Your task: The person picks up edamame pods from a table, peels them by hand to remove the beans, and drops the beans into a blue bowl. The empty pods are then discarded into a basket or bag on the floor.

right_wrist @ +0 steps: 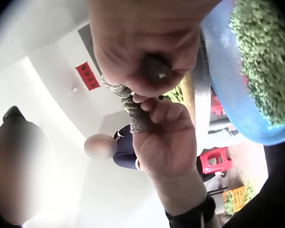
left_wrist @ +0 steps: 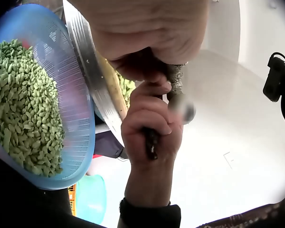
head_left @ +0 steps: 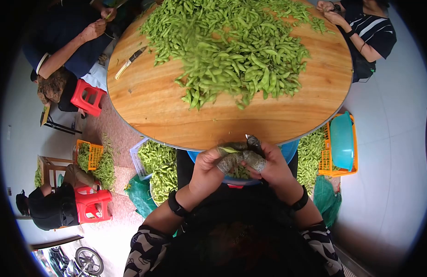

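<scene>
Over the table's near edge, my two hands meet, with grey wrappings on the thumbs and some fingertips. My left hand [head_left: 207,165] pinches a green soybean pod [head_left: 229,149]. In my right hand [head_left: 275,167] the fingers curl round a small knife, whose dark handle [left_wrist: 151,143] shows below them in the left wrist view. The knife's tip [head_left: 247,136] points up beside the wrapped fingers. Below the hands stands a blue basket [left_wrist: 91,124] holding many shelled green beans [left_wrist: 26,109]. In the wrist views the fingers hide most of the pod and the blade.
A large pile of pods [head_left: 232,51] covers the far part of the round wooden table [head_left: 153,111]. Another knife [head_left: 130,63] lies at its left. Beside my legs are pods in a white crate [head_left: 138,159] and an orange crate [head_left: 354,152]. Other people sit around.
</scene>
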### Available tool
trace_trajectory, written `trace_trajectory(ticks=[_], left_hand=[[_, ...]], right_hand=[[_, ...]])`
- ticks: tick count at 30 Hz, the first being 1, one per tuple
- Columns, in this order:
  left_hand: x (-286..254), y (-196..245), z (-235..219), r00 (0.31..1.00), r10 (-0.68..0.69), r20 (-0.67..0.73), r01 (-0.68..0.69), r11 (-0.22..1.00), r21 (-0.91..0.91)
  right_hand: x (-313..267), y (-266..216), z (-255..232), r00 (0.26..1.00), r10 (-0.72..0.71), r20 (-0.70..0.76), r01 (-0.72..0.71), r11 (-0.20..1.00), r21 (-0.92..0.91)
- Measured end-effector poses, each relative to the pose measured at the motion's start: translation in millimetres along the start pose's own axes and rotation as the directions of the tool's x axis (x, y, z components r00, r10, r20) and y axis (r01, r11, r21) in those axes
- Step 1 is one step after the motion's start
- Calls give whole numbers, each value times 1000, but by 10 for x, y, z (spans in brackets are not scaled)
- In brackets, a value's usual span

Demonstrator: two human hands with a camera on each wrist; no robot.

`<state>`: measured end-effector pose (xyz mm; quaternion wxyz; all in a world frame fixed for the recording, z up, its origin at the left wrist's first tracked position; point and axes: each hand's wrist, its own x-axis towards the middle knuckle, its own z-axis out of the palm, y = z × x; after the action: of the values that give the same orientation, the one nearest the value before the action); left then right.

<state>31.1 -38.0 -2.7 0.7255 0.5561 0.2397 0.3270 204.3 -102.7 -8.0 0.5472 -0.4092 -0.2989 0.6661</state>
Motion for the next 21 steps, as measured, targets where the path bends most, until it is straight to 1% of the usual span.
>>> trace_trajectory(ticks=[1,2,3,4,5,6,7,8,9,10,11,12,13,14,15,16,17,18,19,20,21], left_hand=[[-1,-1,13,999,37,7,-38,998,49],[1,-6,27,997,75,17,-77,992,98],[8,-20,45,997,73,17,-75,992,97],[19,-37,62,989,144,39,-148,969,196],[27,-49,64,975,209,71,-221,931,291],[33,-63,53,976,207,72,-219,931,291],[34,-84,41,980,192,47,-198,953,229],[31,-104,28,984,175,22,-176,970,166],[45,-123,6,985,172,21,-173,971,165],[66,-139,-19,964,267,-21,-253,934,254],[72,-145,-38,931,362,-55,-323,882,344],[53,-101,-54,931,360,-56,-321,883,343],[20,-25,-74,983,171,-73,-148,958,245],[-6,29,-77,997,-26,-69,36,989,142],[-15,50,-62,997,-27,-71,37,989,140],[-19,65,-45,995,-71,-71,85,973,213],[-21,71,-35,991,-116,-74,132,949,285],[-26,65,-35,991,-115,-71,131,949,286],[-37,54,-36,996,-78,-48,90,933,349],[-45,49,-36,999,-41,-23,47,911,410],[-46,57,-41,999,-40,-24,46,911,410]], right_hand=[[5,-28,16,1000,2,-1,-2,1000,1],[6,-79,52,999,31,-36,-31,999,19],[8,-105,84,996,61,-70,-58,998,38],[19,-41,83,995,62,-73,-59,997,41],[36,72,67,994,21,-111,-24,999,-28],[46,119,66,989,-22,-144,8,995,-101],[30,118,40,989,-19,-145,5,995,-100],[2,83,14,975,-159,-152,73,884,-461],[-21,55,-4,950,-292,-106,113,644,-757],[-39,48,-15,950,-291,-108,112,645,-756],[-59,47,-23,881,-472,12,228,403,-886],[-76,36,-14,781,-600,172,299,117,-947],[-109,6,13,783,-597,172,299,118,-947],[-154,-49,61,812,-568,131,292,203,-935],[-180,-82,88,839,-536,92,282,285,-916],[-187,-84,91,840,-534,91,281,285,-916],[-193,-86,94,870,-484,94,319,406,-857],[-195,-88,97,895,-433,105,344,521,-782],[-194,-86,96,895,-434,104,343,520,-782],[-188,-83,91,909,-399,121,343,550,-762],[-184,-78,91,921,-364,139,341,579,-741]])
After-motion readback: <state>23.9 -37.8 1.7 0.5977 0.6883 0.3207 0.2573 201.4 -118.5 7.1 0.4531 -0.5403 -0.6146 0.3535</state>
